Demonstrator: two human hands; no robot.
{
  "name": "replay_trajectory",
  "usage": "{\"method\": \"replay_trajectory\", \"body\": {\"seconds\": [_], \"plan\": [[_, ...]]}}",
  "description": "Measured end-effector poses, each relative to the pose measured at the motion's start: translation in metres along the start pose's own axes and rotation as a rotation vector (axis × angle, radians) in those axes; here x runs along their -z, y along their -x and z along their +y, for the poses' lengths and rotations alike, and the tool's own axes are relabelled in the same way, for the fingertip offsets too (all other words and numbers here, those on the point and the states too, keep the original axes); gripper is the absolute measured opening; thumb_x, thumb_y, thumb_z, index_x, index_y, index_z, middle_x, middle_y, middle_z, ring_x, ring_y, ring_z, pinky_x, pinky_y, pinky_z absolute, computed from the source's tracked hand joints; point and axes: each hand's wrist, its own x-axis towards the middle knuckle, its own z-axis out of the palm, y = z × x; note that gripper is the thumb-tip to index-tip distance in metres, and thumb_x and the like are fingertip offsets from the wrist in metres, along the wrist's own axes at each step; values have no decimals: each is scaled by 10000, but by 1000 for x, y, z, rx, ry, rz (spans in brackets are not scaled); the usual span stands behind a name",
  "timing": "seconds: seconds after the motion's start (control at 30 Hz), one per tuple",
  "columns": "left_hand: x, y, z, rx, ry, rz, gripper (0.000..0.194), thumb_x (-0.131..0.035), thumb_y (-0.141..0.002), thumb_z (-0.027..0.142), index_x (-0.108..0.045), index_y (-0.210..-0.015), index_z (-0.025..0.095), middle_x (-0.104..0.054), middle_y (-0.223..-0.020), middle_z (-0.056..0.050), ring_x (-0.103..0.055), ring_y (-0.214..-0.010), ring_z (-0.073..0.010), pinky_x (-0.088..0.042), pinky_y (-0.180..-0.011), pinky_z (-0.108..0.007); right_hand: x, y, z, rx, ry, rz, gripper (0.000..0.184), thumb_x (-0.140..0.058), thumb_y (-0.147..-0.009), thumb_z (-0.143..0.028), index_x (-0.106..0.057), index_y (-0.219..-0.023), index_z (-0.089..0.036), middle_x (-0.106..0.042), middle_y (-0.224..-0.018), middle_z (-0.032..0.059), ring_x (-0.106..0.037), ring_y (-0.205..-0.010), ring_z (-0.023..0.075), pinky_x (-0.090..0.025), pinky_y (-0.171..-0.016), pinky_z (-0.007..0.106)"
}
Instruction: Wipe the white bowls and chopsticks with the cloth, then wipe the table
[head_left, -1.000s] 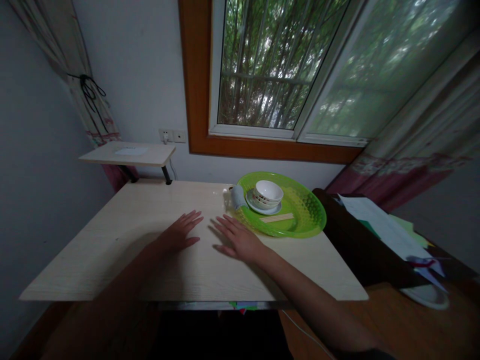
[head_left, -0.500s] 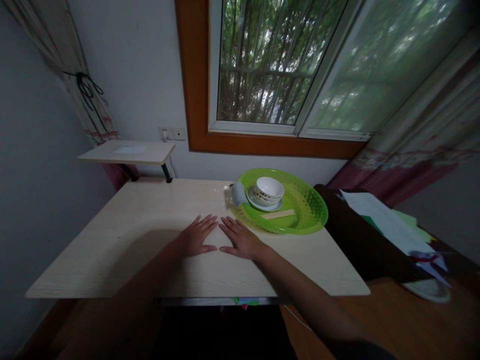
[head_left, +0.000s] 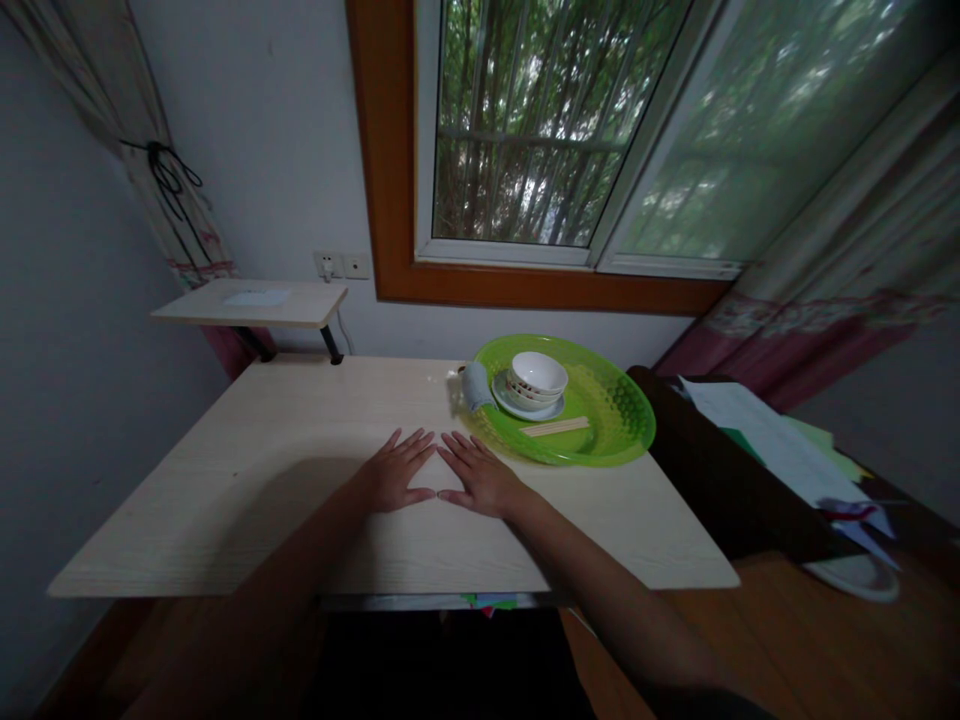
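My left hand (head_left: 394, 474) lies flat on the pale wooden table (head_left: 247, 420), fingers stretched out, holding nothing. Beside it my right hand (head_left: 480, 477) rests palm down in the same way, the thumbs almost touching. Just beyond my right hand is a round green plastic tray (head_left: 626, 440). In the tray, stacked white bowls (head_left: 539, 373) stand on a white plate (head_left: 510, 401). Several light chopsticks (head_left: 556, 427) lie in front of the plate. A grey rolled cloth (head_left: 476, 386) hangs over the tray's left rim.
A small raised shelf (head_left: 255, 303) with a white paper (head_left: 257, 298) stands at the table's back left. A wall socket (head_left: 341, 265) is behind it. Right of the table, papers (head_left: 765, 430) lie on a dark brown piece of furniture (head_left: 697, 480). A window (head_left: 555, 130) is ahead.
Both hands stay in the same place on the table. The view has shifted very slightly; nothing on the table has moved.
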Motion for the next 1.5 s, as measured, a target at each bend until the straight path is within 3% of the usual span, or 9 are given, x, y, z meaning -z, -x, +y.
{"method": "replay_trajectory", "body": {"seconds": [1.03,1.2,1.37,1.43,1.5], "plan": [[4,-1,2,20,26,-16,820,-428,-959,705,-349,-1594,192,-327,-1663,-145,-249,-1566,-302,-128,-1276,-540,-2,1,2,-12,-1,-9,866,-471,-977,-696,-246,-1637,-181,-200,-1686,185,-167,-1579,332,-169,-1269,566],[1,1,-4,30,87,-18,747,-472,-983,623,-361,-1587,199,-355,-1652,-133,-280,-1556,-293,-193,-1269,-562,-1,2,1,1,-40,80,729,-511,-1012,-578,-356,-1598,-174,-331,-1643,187,-290,-1544,315,-249,-1251,559],[-7,4,-12,59,153,122,511,-488,-1025,400,-500,-1497,207,-529,-1543,-115,-461,-1463,-236,-348,-1231,-507,27,16,-16,150,-122,305,393,-543,-1022,-312,-604,-1406,-255,-686,-1353,92,-621,-1283,214,-424,-1167,452],[-11,5,-14,61,159,181,421,-488,-1021,325,-588,-1412,204,-595,-1481,-108,-523,-1414,-226,-398,-1206,-498,51,27,-21,241,-124,347,371,-539,-1002,-242,-628,-1361,-235,-746,-1220,85,-697,-1120,190,-540,-1016,365],[-14,6,-16,50,160,214,380,-496,-1004,267,-633,-1353,204,-623,-1450,-103,-551,-1388,-229,-428,-1187,-503,79,37,-17,227,-78,440,360,-545,-984,-218,-642,-1331,-225,-761,-1147,89,-716,-1019,194,-573,-912,345]]}}
